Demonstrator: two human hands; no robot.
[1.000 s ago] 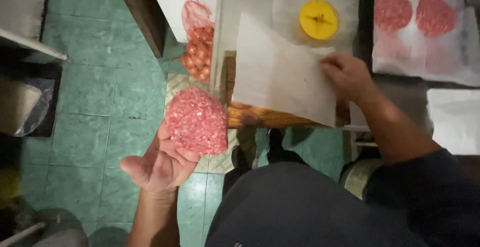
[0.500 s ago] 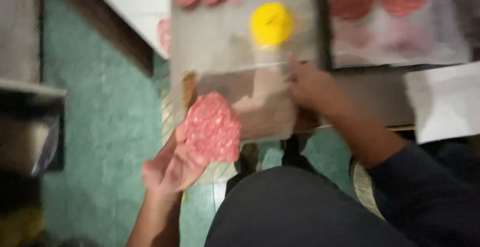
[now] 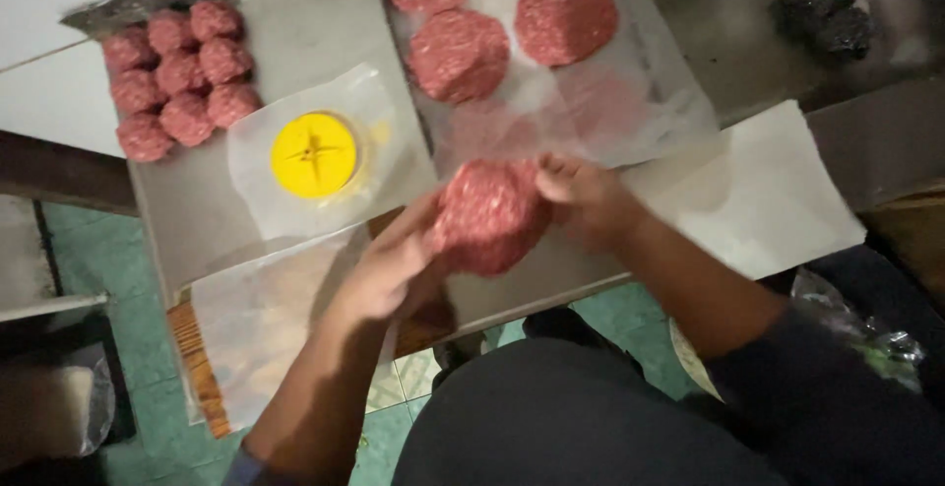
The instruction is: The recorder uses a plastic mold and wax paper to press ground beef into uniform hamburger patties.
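Over the near edge of the metal tray [image 3: 295, 43], I hold a flattened raw meat patty [image 3: 489, 215] between both hands. My left hand [image 3: 389, 269] cups it from below with fingers curled against its edge; my right hand [image 3: 586, 200] pinches its far side with bent fingertips. Just left sits a yellow round press [image 3: 315, 154] on clear plastic, meatballs [image 3: 177, 72] beyond it. Finished patties [image 3: 463, 53] lie on plastic film ahead.

Meat balls [image 3: 177, 77]: cluster of pink mince balls at 10 o'clock on the metal tray [image 3: 325, 23].
Press [image 3: 315, 154]: yellow round disc on clear film, toward 10 o'clock.
Flat patties [image 3: 497, 18]: at 12 o'clock on plastic sheet [image 3: 640, 102].
White paper [image 3: 768, 191]: at 3 o'clock.
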